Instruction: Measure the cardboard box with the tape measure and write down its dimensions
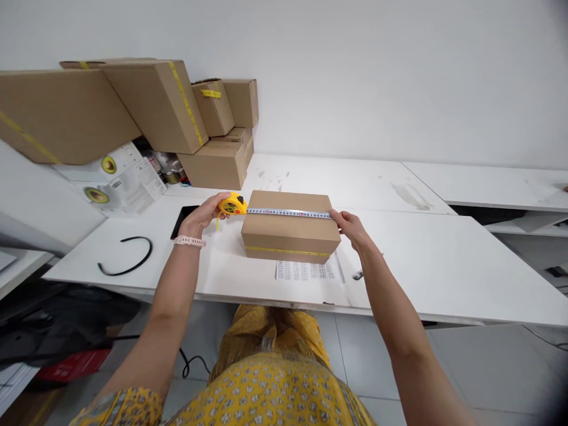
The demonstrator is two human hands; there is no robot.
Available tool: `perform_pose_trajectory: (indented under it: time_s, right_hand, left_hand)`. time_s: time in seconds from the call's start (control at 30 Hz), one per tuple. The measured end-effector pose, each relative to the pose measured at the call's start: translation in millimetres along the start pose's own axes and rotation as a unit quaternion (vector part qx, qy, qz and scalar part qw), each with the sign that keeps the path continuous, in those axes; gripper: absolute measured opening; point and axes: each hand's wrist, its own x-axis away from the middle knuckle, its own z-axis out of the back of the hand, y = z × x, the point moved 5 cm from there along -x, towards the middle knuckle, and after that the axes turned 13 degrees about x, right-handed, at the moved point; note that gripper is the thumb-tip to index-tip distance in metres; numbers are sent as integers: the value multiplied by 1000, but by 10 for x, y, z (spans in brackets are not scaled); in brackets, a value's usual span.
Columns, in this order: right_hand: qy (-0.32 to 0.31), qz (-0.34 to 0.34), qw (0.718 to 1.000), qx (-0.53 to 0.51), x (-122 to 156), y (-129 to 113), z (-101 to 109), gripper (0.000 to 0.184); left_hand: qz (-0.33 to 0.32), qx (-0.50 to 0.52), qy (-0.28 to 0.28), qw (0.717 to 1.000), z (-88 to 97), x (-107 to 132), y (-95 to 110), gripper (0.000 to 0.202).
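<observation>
Left hand (203, 215) grasping the tape measure (234, 205), right hand (351, 226) pinching its tip, we span the box (288, 235); reading it calls for a taut tape.

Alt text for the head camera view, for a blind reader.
A person stretches a yellow tape measure across the top of a brown cardboard box on a white table, left hand gripping the case, right hand holding its end at the right edge. More cardboard boxes are piled behind.

Plain white wall (377, 71) behind the white table (444, 260); stacked cardboard boxes (155, 106) at the table's far left corner; pale tiled floor (352, 355) under the table; even light.
</observation>
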Motion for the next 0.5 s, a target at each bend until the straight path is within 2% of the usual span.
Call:
perform_pose_trajectory:
  time_s: [0.23,0.5]
  right_hand:
    - [-8,2,1000,-5,-45,35,-11,58]
    - [-4,-5,1000,-3,-75,36,-7,58]
  left_hand:
    - [-6,-1,26,1000,125,-26,6,36]
    - [-1,-2,9,1000,154,-71,-35,44]
